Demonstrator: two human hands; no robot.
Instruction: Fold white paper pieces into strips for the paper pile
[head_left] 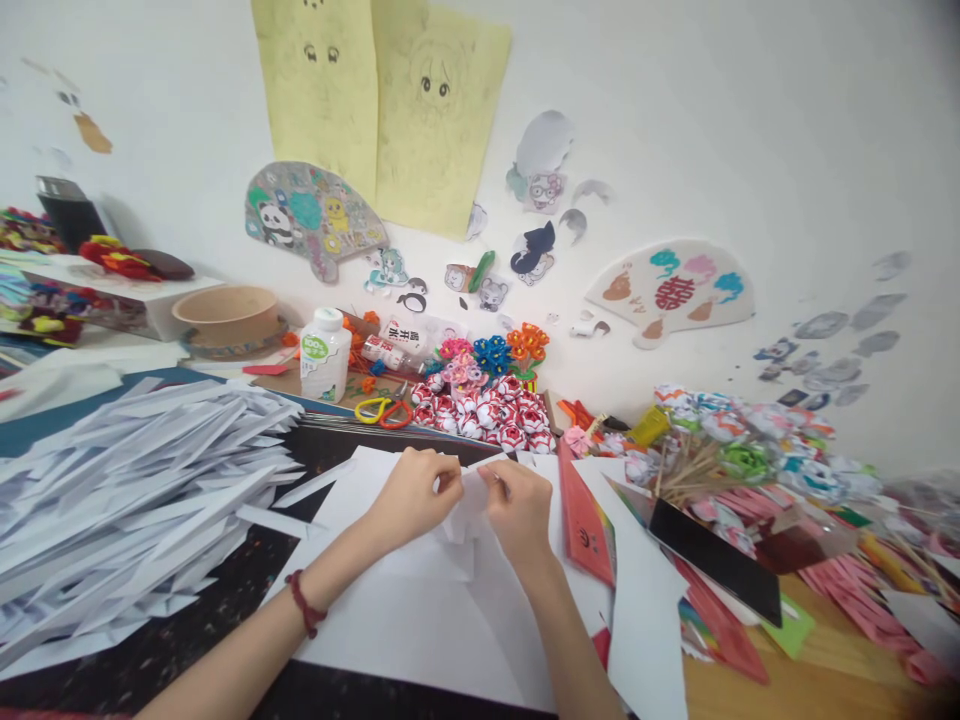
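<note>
My left hand [420, 490], with a dark red bracelet [306, 604] on its wrist, pinches the edge of a small piece of white paper [463, 520]. Close beside it, my right hand [519, 505] is closed in a pinch on the same piece at its other side. The piece hangs between the fingers, and its exact folds are hard to make out against the white behind it. Below both hands lie large white paper sheets [420, 630] on the dark table.
A big heap of white paper strips [142, 490] covers the left. Behind stand a white bottle [325, 356], scissors [384, 411] and red-and-white paper flowers [487, 412]. To the right lie a phone [716, 558], a red packet [585, 525] and more paper flowers [750, 460].
</note>
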